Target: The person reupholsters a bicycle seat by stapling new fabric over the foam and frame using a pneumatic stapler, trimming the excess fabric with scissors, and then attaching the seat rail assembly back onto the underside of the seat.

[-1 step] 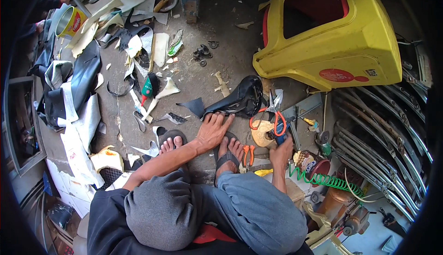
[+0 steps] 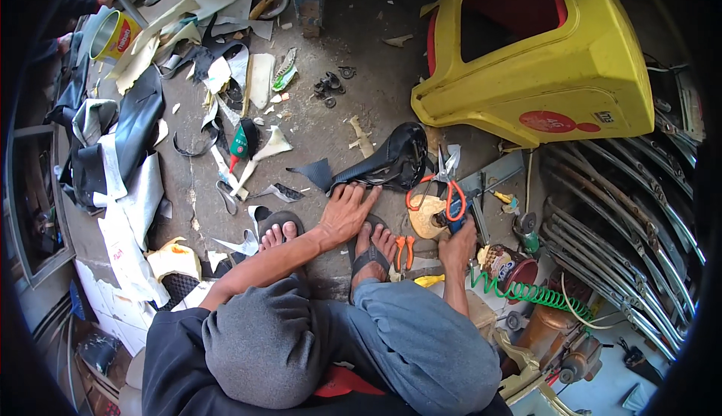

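Left grip: the left hand lies palm down, fingers spread at the lower edge of the saddle-shaped piece; whether the fingertips curl under and pinch it, I cannot tell.
Saddle-shaped piece: the black, ribbed piece rests on the floor, touching the left grip's fingertips and reaching away beyond them to the right.
Right grip: the right hand appears closed around the blue tool, with little gap showing between fingers and body.
Blue tool: it points away from the right grip; its working end is too crowded to make out.
Orange-handled scissors: the scissors lie just beyond the right grip, one loop close against the blue tool; touching or only overlapping, I cannot tell.
Foam lump: the cream lump sits left of the right grip, near it.
Orange pliers: the pliers lie between the two grips, nearer the right.
Steadying: firm, even pressure from the left grip should keep the curved piece from rocking.
Clearance: the right grip does best to lift the blue tool free of the scissors, keeping its end away from the left fingers.
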A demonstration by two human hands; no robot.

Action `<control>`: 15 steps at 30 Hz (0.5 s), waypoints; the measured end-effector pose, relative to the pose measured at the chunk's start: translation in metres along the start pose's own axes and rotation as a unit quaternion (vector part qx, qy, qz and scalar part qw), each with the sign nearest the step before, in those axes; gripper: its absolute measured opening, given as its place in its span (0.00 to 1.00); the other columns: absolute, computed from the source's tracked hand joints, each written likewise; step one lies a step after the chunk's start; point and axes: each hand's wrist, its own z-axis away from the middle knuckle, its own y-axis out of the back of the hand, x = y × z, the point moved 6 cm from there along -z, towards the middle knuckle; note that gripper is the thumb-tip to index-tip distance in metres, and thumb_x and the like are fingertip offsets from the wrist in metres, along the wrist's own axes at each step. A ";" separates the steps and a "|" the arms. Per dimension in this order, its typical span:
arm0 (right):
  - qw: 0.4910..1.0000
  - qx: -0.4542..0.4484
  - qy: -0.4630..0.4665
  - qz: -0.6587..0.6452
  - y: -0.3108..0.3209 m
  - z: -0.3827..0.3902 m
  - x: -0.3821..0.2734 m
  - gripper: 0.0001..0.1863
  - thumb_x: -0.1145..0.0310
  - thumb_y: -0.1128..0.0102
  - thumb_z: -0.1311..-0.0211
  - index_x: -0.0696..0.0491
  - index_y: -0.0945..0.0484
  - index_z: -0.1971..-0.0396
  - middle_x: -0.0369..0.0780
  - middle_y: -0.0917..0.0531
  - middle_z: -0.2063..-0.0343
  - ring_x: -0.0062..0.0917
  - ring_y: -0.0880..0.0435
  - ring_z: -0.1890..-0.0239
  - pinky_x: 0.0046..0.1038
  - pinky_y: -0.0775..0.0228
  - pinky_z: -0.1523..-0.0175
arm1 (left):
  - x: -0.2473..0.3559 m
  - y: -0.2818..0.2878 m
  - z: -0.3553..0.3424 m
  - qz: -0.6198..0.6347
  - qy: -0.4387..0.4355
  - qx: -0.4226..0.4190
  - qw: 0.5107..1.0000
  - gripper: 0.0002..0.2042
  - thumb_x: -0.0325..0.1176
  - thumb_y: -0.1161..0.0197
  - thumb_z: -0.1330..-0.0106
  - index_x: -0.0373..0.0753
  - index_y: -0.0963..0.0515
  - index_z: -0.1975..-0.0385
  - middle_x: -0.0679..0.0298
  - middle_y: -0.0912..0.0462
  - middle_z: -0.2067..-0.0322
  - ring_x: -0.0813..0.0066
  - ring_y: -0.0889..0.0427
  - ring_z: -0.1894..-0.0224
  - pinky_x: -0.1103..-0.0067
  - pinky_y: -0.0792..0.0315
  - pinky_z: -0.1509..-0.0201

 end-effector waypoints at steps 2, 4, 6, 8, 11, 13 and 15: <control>0.999 -0.016 0.001 0.029 0.008 -0.011 0.005 0.40 0.73 0.34 0.48 0.59 0.40 0.34 0.59 0.23 0.48 0.56 0.25 0.43 0.49 0.33 0.38 | 0.003 0.001 -0.002 -0.001 -0.011 0.019 1.000 0.35 0.37 0.38 0.42 0.41 0.33 0.30 0.53 0.26 0.48 0.56 0.28 0.47 0.65 0.36 0.39; 0.993 -0.113 -0.037 -0.022 0.008 -0.023 0.014 0.39 0.69 0.35 0.46 0.60 0.41 0.34 0.62 0.20 0.52 0.60 0.21 0.49 0.51 0.30 0.42 | 0.003 -0.001 -0.003 -0.007 -0.013 0.018 1.000 0.34 0.37 0.38 0.42 0.41 0.33 0.31 0.53 0.26 0.48 0.56 0.28 0.47 0.65 0.36 0.39; 0.993 -0.115 -0.006 -0.028 0.019 -0.019 0.025 0.36 0.66 0.38 0.43 0.61 0.39 0.35 0.65 0.19 0.55 0.62 0.19 0.52 0.53 0.28 0.45 | 0.004 -0.005 -0.006 -0.011 -0.017 0.021 1.000 0.34 0.36 0.38 0.42 0.41 0.33 0.31 0.53 0.26 0.48 0.56 0.28 0.47 0.65 0.36 0.39; 0.985 -0.144 0.052 0.080 0.036 -0.015 0.005 0.34 0.63 0.38 0.41 0.62 0.36 0.37 0.66 0.19 0.57 0.61 0.18 0.52 0.53 0.28 0.46 | -0.004 -0.004 0.002 -0.017 -0.016 0.022 0.999 0.34 0.36 0.38 0.42 0.41 0.33 0.31 0.53 0.26 0.48 0.57 0.28 0.46 0.65 0.36 0.39; 0.960 -0.250 -0.084 0.092 0.066 -0.004 0.007 0.30 0.57 0.40 0.40 0.63 0.27 0.44 0.63 0.16 0.61 0.58 0.16 0.54 0.50 0.26 0.46 | -0.003 -0.001 0.001 -0.007 -0.009 0.010 1.000 0.34 0.36 0.37 0.42 0.40 0.32 0.31 0.53 0.25 0.48 0.57 0.28 0.45 0.65 0.36 0.40; 0.945 -0.298 -0.110 0.080 0.074 0.004 0.008 0.28 0.53 0.41 0.42 0.63 0.20 0.52 0.56 0.13 0.64 0.49 0.13 0.60 0.44 0.24 0.50 | 0.001 0.002 -0.003 0.003 -0.010 0.007 1.000 0.32 0.36 0.39 0.41 0.39 0.32 0.32 0.53 0.25 0.49 0.57 0.27 0.45 0.65 0.36 0.40; 0.935 -0.336 -0.110 0.015 0.076 0.014 -0.020 0.28 0.53 0.41 0.42 0.64 0.19 0.53 0.58 0.14 0.64 0.49 0.13 0.58 0.43 0.24 0.50 | -0.002 0.007 -0.004 0.005 -0.004 0.002 1.000 0.31 0.35 0.41 0.39 0.38 0.31 0.33 0.53 0.26 0.50 0.57 0.27 0.44 0.66 0.36 0.40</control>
